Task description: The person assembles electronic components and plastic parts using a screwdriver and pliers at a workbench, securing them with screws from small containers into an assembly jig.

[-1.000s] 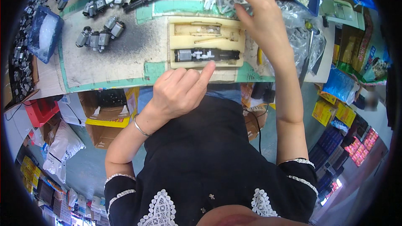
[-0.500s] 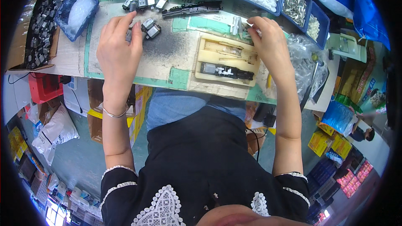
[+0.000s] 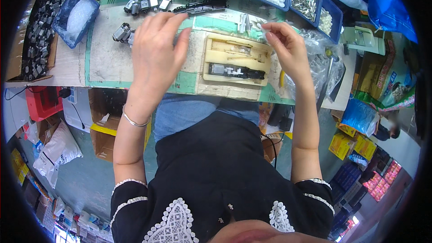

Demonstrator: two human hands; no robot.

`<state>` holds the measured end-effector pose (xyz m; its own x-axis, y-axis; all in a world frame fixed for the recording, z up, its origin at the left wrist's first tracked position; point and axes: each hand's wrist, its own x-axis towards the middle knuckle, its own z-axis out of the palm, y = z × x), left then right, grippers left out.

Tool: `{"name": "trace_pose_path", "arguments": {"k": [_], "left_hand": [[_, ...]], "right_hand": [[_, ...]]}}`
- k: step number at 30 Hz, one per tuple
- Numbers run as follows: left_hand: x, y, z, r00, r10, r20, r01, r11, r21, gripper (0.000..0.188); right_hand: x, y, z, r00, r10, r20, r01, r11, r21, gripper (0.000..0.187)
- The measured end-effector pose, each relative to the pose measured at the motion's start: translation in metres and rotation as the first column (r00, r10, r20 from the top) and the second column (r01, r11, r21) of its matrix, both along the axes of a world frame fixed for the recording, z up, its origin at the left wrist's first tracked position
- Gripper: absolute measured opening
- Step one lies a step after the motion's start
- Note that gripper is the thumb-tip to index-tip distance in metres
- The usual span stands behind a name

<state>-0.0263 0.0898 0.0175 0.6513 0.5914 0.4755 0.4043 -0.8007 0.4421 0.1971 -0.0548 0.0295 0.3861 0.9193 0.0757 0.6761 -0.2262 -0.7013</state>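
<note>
Tray (image 3: 215,54) slot seats black part (image 3: 237,71), presumably for steadiness. Left hand (image 3: 158,50), tray's 9 o'clock: half-open, seemingly empty. Right hand (image 3: 289,47), 2 o'clock: near-pinched by white pieces (image 3: 243,24), hold unclear.

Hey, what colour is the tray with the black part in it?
The tray is pale yellow, seen best in the head view.

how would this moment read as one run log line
left hand: near long black parts | right hand: fingertips at small pale parts | cream fixture: black assembly in near-side recess | both grips: unclear
</note>
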Motion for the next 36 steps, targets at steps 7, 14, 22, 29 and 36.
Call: {"name": "trace_pose_path", "arguments": {"k": [7,14,22,29,36], "left_hand": [[0.031,-0.038,0.003,0.940,-0.175,0.294,0.303,0.823,-0.481,0.023],[0.024,-0.059,-0.010,0.890,0.028,0.455,0.343,0.614,-0.711,0.014],[0.019,-0.050,-0.002,0.933,0.080,0.350,0.243,0.577,-0.780,0.017],[-0.013,-0.035,0.011,0.953,0.145,0.265,0.130,0.595,-0.793,0.018],[-0.094,0.065,0.038,0.885,0.414,0.213,-0.305,0.862,-0.405,0.014]], "right_hand": [[-0.046,0.000,0.013,0.851,-0.023,-0.524,0.105,0.986,0.128,0.010],[-0.058,-0.016,0.015,0.876,0.041,-0.480,0.003,0.996,0.091,0.017],[0.023,-0.001,-0.018,0.959,-0.097,0.266,0.101,0.995,-0.002,0.020],[0.016,0.036,-0.005,0.903,0.090,0.420,0.012,0.972,-0.234,0.016],[0.019,0.012,-0.005,0.965,-0.211,-0.156,0.220,0.975,0.042,0.020]]}}
